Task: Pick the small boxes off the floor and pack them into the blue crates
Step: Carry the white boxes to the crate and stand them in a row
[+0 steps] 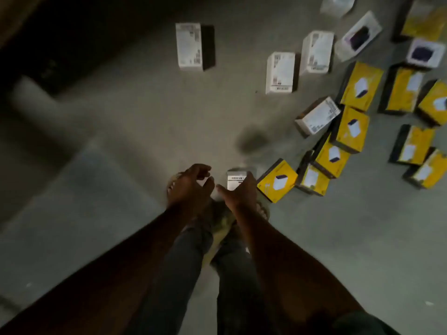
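Both hands reach down w/ nothing held: left hand (191, 184) fingers loosely curled, right hand (242, 192) spread over small white box (235, 181) on floor (145, 131) by feet. Prob light, stiff card w/ smooth sides; grip opposite faces

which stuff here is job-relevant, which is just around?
Job:
white box between left hand and right hand
white boxes
yellow boxes
No blue crate in view.

Around:
floor
dark floor smudge
sandals
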The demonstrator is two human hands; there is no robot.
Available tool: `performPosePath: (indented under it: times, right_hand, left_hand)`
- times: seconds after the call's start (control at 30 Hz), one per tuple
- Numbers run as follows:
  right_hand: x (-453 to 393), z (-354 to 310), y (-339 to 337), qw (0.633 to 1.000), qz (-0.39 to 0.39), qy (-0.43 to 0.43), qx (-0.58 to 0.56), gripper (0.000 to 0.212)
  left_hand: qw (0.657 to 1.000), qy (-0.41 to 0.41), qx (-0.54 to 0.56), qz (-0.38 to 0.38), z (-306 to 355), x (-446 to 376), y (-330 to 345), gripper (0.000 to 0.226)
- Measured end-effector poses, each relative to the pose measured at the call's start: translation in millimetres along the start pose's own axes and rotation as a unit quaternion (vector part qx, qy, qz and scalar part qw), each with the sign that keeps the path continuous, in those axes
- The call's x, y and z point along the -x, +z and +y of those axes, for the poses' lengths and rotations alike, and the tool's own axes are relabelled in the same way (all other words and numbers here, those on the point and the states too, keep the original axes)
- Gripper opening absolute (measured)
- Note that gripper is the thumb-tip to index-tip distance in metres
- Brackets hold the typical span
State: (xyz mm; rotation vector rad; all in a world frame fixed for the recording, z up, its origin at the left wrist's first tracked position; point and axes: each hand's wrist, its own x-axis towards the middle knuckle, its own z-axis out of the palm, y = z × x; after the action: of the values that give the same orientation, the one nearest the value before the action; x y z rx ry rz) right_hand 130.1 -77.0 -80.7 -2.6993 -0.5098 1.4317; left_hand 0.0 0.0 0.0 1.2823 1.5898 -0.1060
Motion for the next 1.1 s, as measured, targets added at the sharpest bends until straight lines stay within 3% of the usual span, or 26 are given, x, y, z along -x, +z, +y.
performPosePath:
  times: [0.2,0.37,0.57,0.77,1.0,1.1]
  right_hand:
    - [-28,16,43,0.998,0.06,0.015,0.016,0.108]
    - [-47,29,38,0.999,0.02,0.045,-0.006,0.079]
    - [-10,-38,-47,0.995,0.026,0.008,-0.1,0.079]
    - [18,-128,-146,0.993,0.04,-0.013,-0.109,0.08]
    - [-63,-230,-158,0.986,0.059,-0.086,-0.132,0.087]
    - [-118,-250,-135,0.987,0.042,-0.105,-0.116,0.061]
  left_hand:
    - [0.998,-0.018,0.053,0.011,-11,-22,25,0.025]
    - [0.992,-0.055,0.099,0.056,-29,-13,21,0.032]
    - [0.991,-0.065,0.106,0.055,1,-1,-30,0.028]
    - [0.981,-0.04,0.122,0.145,97,-13,-95,0.015]
    - [0.981,-0.01,0.029,0.193,155,-142,-109,0.024]
    - [0.98,-0.002,0.009,0.197,151,-224,-93,0.041]
